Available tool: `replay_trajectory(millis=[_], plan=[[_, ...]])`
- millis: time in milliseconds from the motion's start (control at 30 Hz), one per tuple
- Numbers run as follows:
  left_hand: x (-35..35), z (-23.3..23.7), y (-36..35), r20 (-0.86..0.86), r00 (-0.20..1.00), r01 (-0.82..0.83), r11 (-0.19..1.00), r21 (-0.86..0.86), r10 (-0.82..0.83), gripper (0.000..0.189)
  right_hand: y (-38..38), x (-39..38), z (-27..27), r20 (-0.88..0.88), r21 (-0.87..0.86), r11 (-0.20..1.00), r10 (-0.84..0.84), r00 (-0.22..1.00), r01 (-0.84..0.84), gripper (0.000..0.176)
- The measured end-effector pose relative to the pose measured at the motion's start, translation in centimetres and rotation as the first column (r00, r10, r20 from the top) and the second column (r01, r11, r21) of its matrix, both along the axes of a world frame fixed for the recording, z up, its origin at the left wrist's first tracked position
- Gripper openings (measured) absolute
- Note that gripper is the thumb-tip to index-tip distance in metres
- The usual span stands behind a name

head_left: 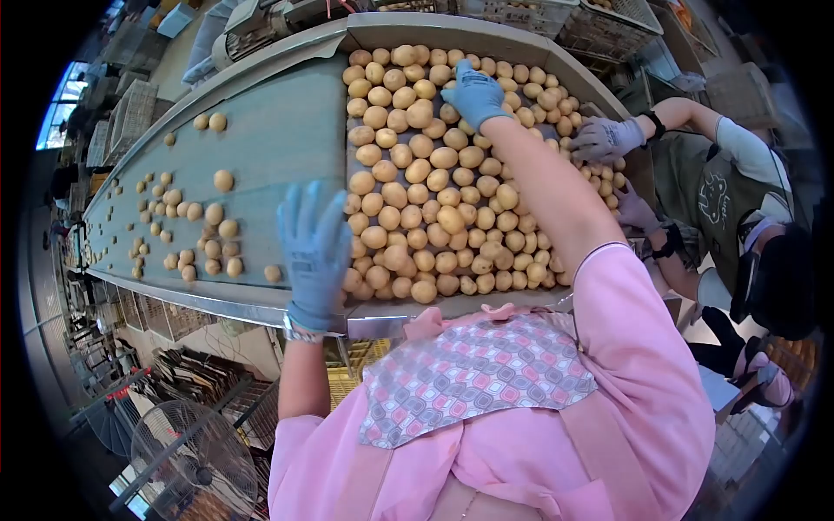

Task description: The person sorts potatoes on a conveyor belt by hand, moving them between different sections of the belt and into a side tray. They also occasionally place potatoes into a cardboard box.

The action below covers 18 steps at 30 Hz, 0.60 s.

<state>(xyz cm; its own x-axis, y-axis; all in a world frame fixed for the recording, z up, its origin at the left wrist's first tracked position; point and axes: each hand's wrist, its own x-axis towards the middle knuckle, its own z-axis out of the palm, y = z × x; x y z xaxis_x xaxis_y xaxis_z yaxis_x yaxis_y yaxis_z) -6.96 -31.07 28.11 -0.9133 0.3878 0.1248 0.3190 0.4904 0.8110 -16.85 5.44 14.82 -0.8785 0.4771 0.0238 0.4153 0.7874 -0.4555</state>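
The left hand's fingers are spread wide in a blue glove, holding nothing, above the near edge of the belt just beside the potatoes. The right hand's fingers curl down onto the far part of the pile; I cannot tell whether they grip one. The potatoes lie heaped between the belt's walls, with loose ones scattered further left. A co-worker's grey glove touches the pile's right edge.

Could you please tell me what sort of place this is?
Probably a potato sorting or packing line: a long conveyor belt carries loose potatoes, a co-worker's gloved hand works the pile, and wire crates stand behind.
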Motion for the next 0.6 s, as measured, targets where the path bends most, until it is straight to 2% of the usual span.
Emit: replay_trajectory(millis=[33, 67, 100, 133, 167, 200, 233, 267, 300, 333, 367, 400, 433, 467, 533, 567, 600], plan=[[1.0, -1.1, -0.2, -0.268, 0.952, 0.074, 0.961, -0.265, -0.147, 0.048, 0.8, 1.1, 0.0, -0.067, -0.13, 0.991, 0.024, 0.997, -0.032, 0.035], [1.7, -2.2, -0.5, -0.471, 0.812, 0.065, 0.855, -0.514, -0.344, 0.047, 1.7, 2.2, 0.2, -0.139, -0.252, 0.965, 0.034, 0.99, -0.069, 0.035], [2.4, -3.0, -1.0, -0.45, 0.848, 0.04, 0.881, -0.472, -0.28, 0.047, 2.9, 3.4, 0.9, -0.215, -0.361, 0.926, 0.036, 0.976, -0.113, 0.034], [3.2, -3.6, -1.8, -0.423, 0.881, 0.012, 0.903, -0.43, -0.213, 0.046, 4.5, 4.7, 1.9, -0.073, -0.7, 0.708, 0.054, 0.996, -0.09, 0.04], [3.9, -4.3, -2.4, -0.385, 0.911, -0.016, 0.92, -0.392, -0.148, 0.046, 5.5, 5.9, 3.1, 0.045, -0.831, 0.556, 0.042, 0.998, 0.015, 0.045], [4.1, -4.9, -3.0, -0.372, 0.924, -0.058, 0.932, -0.358, -0.085, 0.047, 7.0, 7.0, 3.5, 0.099, -0.923, 0.378, 0.032, 0.995, 0.079, 0.043], [4.0, -5.0, -3.2, -0.382, 0.923, -0.089, 0.946, -0.31, -0.038, 0.046, 10.3, 7.1, 3.4, 0.014, -0.984, 0.179, -0.027, 1.0, 0.018, 0.041], [3.8, -5.0, -3.3, -0.389, 0.921, -0.122, 0.957, -0.264, 0.01, 0.046, 14.2, 6.8, 3.4, -0.106, -0.993, -0.045, -0.107, 0.989, -0.111, 0.04], [3.7, -5.2, -3.3, -0.396, 0.916, -0.159, 0.964, -0.214, 0.063, 0.045, 19.0, 5.8, 3.2, -0.291, -0.899, -0.285, -0.174, 0.941, -0.331, 0.038], [3.5, -5.4, -3.2, -0.389, 0.92, -0.144, 0.965, -0.219, 0.049, 0.044, 24.2, 4.4, 2.5, -0.524, -0.669, -0.513, -0.187, 0.831, -0.538, 0.037], [3.4, -5.3, -3.1, -0.386, 0.922, -0.084, 0.962, -0.261, -0.024, 0.045, 28.1, 2.8, 0.6, -0.789, -0.385, -0.7, -0.089, 0.608, -0.602, 0.035], [3.2, -5.0, -2.8, -0.383, 0.919, -0.027, 0.953, -0.302, -0.096, 0.047, 26.5, 4.3, 3.6, -0.676, -0.45, -0.626, -0.228, 0.701, -0.637, 0.038], [3.2, -4.8, -2.5, -0.376, 0.912, 0.027, 0.94, -0.341, -0.163, 0.048, 23.1, 6.1, 4.8, -0.559, -0.601, -0.499, -0.297, 0.774, -0.625, 0.041], [3.2, -4.3, -2.0, -0.349, 0.894, 0.138, 0.914, -0.381, -0.281, 0.051, 18.7, 8.3, 5.7, -0.443, -0.73, -0.43, -0.296, 0.846, -0.532, 0.045], [3.2, -3.1, -1.1, -0.277, 0.822, 0.347, 0.823, -0.45, -0.498, 0.056, 10.1, 12.4, 5.3, -0.268, -0.829, -0.449, -0.202, 0.942, -0.333, 0.052], [3.1, -3.7, -1.2, -0.227, 0.823, 0.369, 0.794, -0.482, -0.52, 0.058, 6.0, 14.5, 4.7, -0.214, -0.844, -0.471, -0.141, 0.967, -0.256, 0.055], [2.9, -4.7, -1.5, -0.174, 0.826, 0.389, 0.764, -0.515, -0.537, 0.061, 2.7, 16.2, 3.7, -0.216, -0.875, -0.428, -0.074, 0.974, -0.226, 0.058]])
